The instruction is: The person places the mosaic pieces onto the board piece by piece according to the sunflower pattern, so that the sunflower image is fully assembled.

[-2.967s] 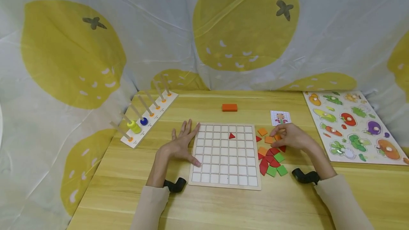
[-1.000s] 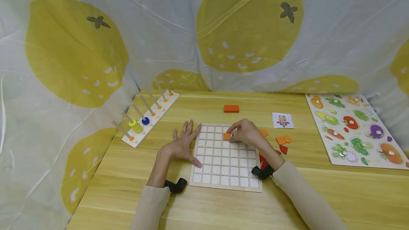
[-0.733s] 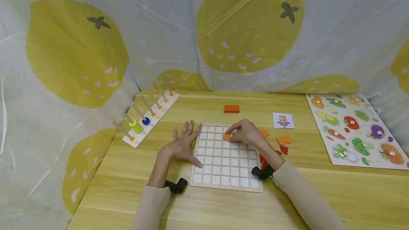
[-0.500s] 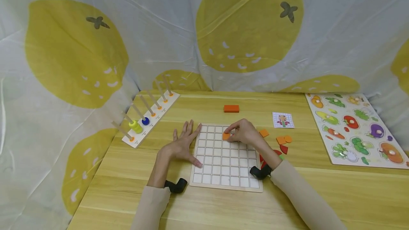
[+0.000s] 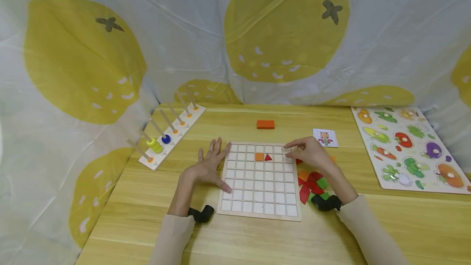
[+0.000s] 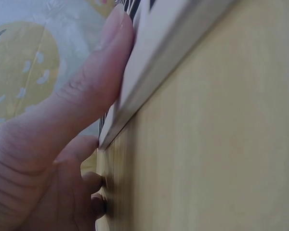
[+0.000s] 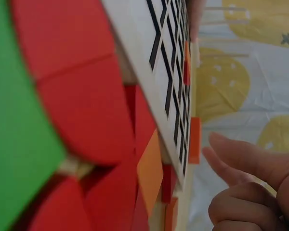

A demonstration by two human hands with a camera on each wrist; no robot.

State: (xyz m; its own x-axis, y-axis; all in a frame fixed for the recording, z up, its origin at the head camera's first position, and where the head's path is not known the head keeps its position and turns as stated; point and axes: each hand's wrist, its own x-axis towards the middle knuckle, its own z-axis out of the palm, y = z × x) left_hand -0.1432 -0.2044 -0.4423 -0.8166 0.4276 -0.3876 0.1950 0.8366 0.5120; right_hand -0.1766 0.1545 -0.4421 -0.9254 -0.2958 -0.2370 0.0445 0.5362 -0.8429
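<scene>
One orange square [image 5: 259,157] and one red triangle [image 5: 268,158] sit in adjacent cells near the grid board's [image 5: 259,185] 12 o'clock. Left hand [image 5: 207,169] at 9, fingers spread, thumb on board edge, gripping nothing; decent brace, light pressure should do. Right hand [image 5: 310,152] at 2, thumb and index parted, empty. Loose pile [image 5: 313,186] at 3: best pinch tiles singly by opposite edges.

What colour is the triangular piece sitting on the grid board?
Red. The triangular piece shows best in the head view, beside an orange square.
</scene>
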